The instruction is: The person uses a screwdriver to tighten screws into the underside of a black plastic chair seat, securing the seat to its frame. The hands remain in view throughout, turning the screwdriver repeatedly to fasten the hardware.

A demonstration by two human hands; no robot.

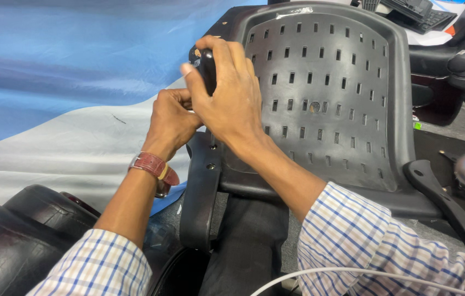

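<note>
Far left of the frame: blue and white tarp as backdrop, covering the surface behind the work. Lower left: a black padded cushion lies beside the person's left forearm, off the chair frame and out of the way.

Left of centre: left hand, red-strap watch on the wrist, is clenched into a fist just below the right hand; it seems to pinch something small at the chair edge, but what it grips is hidden, cannot tell. Its position right by the arm bracket suggests it steadies a part there.

Centre: right hand wraps tight around a black tool handle, palm over the top, thumb on the left side. Handle stands upright over the bracket's screw holes, a grip suited to pressing down and turning. The tool tip is hidden behind the hands.

Centre right: black plastic chair back with rows of slots lies tilted toward the camera, giving access to its left edge. Its 2nd bracket sticks out at lower right.

Upper right: a keyboard. Bottom: white cable crosses the checked sleeve.
</note>
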